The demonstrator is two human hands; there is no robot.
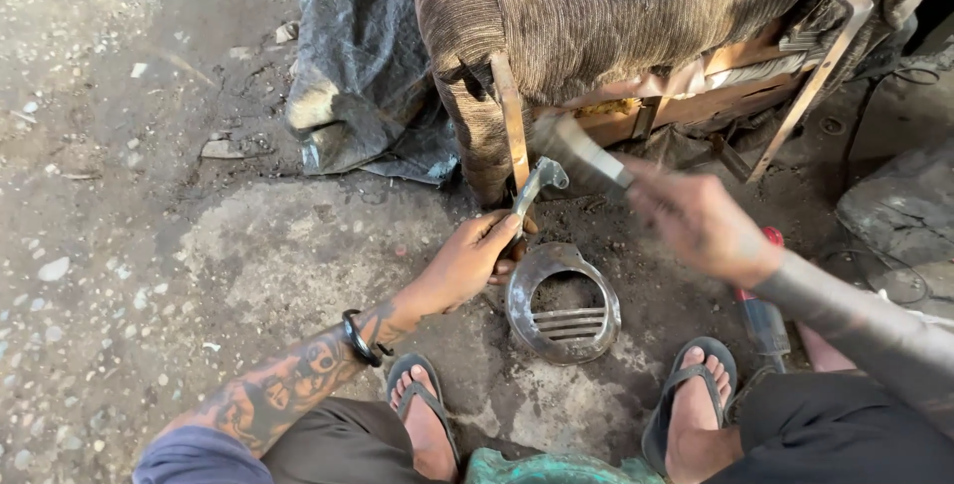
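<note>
My left hand (475, 261) grips a flat metal tool (534, 189), held upright with its lower end at the rim of a round metal ring with slotted bars (562, 302) that lies on the dirt floor. My right hand (696, 223) holds a hammer (579, 153), blurred by motion, its head just above the upper end of the metal tool. My two feet in sandals rest on the ground on either side of the ring.
A worn brown upholstered seat on a wooden frame (636, 17) stands right behind the work. A grey tarp (358, 67) lies to its left. A red-handled tool (763, 315) rests on the ground by my right foot. Gravel covers the ground at left.
</note>
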